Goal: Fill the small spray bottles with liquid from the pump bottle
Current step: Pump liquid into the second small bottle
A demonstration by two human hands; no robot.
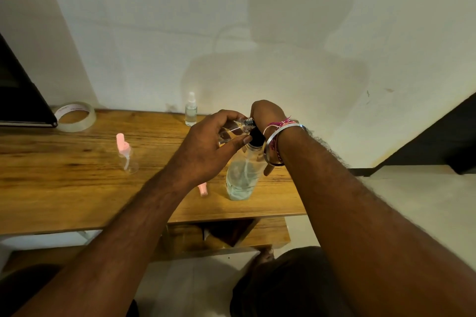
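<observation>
At pump bottle (243, 175) nozzle: small spray bottle (231, 130) gripped by left hand (206, 147) — filling step judged underway; pump head covered by right hand (265, 116), grip unclear — steady press needed.

No readable text; faint pink print inside tape roll (75, 116) too blurred.

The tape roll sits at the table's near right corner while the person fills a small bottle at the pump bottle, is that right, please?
Not quite: the head view shows the tape roll at the table's far left, by the wall. The rest holds: the left hand holds a small bottle at the pump bottle.
</observation>
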